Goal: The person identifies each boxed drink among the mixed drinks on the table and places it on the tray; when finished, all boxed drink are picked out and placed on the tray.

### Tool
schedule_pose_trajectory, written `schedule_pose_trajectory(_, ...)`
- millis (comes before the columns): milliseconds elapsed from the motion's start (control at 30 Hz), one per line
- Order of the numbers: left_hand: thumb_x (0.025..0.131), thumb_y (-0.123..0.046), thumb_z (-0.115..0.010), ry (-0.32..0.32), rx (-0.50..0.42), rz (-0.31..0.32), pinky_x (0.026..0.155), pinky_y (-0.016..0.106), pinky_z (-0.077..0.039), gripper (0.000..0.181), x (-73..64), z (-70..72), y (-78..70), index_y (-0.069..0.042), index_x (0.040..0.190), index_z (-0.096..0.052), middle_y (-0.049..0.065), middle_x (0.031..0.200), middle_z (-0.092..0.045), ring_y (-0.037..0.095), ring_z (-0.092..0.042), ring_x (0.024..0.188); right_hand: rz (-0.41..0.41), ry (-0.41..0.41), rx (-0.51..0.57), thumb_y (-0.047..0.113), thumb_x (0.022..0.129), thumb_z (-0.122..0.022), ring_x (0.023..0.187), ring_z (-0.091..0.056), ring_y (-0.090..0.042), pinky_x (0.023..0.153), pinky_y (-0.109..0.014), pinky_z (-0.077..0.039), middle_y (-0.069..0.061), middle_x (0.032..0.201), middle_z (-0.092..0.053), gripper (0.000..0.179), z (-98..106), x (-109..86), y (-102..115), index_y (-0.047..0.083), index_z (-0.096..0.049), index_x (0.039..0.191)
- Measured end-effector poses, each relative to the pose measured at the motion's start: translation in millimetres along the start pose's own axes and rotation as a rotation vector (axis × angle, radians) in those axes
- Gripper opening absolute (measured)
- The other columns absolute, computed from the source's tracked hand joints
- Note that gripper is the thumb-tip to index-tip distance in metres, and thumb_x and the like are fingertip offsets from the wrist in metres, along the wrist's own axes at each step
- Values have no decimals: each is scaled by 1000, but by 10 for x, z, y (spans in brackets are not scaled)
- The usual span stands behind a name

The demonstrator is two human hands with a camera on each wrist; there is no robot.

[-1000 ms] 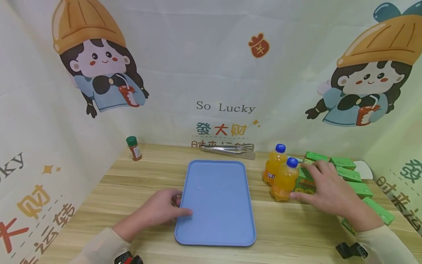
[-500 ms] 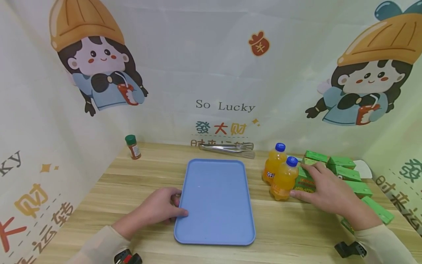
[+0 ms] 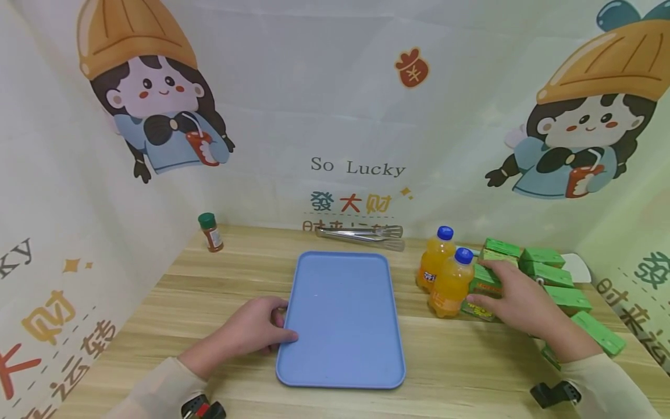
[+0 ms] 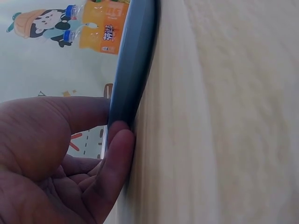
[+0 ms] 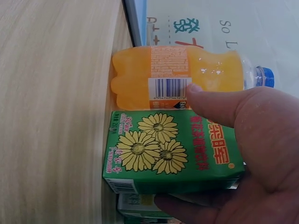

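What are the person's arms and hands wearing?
The left sleeve and right sleeve are plain, pale cream. A black gadget with a red patch sits by the left one, a second black gadget by the right. The left hand and right hand have no gloves.

The left hand (image 4: 42,149) pinches the blue tray (image 4: 135,56) at its edge, thumb on the upper side, a fingertip against the outer wall. Wooden counter (image 4: 229,112) runs alongside that edge. Above the rim show two orange bottles (image 4: 96,38) with blue caps, before a cartoon-printed cloth (image 4: 37,77).
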State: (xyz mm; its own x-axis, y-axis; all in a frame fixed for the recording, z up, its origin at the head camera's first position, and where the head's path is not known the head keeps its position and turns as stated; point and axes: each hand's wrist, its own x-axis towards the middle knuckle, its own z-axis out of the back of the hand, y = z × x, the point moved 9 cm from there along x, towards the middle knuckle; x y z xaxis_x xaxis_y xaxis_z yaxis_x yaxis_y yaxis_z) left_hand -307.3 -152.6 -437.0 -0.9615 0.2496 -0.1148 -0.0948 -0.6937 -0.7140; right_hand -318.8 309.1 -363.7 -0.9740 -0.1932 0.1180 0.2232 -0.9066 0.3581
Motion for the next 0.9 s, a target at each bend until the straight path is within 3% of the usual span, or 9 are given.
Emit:
schedule_pose_trajectory(400, 89, -15, -95, 10, -7, -15, 53, 35, -59, 75, 10, -12, 15, 14, 148, -59, 4, 82, -66, 18, -68, 58, -38, -25, 80, 37, 103, -82, 141, -49, -63, 108, -79, -45, -38, 159, -49, 80, -30, 36, -113, -9, -48, 159)
schedule_pose_trajectory(900, 90, -16, -95, 25, -8, -40, 54, 36, -59, 75, 20, -22, 24, 14, 148, -58, 4, 81, -66, 18, -67, 57, -160, 0, 165, 45, 100, -84, 135, -54, -63, 102, -77, -49, -39, 157, -51, 84, -35, 52, -270, -4, -51, 159)
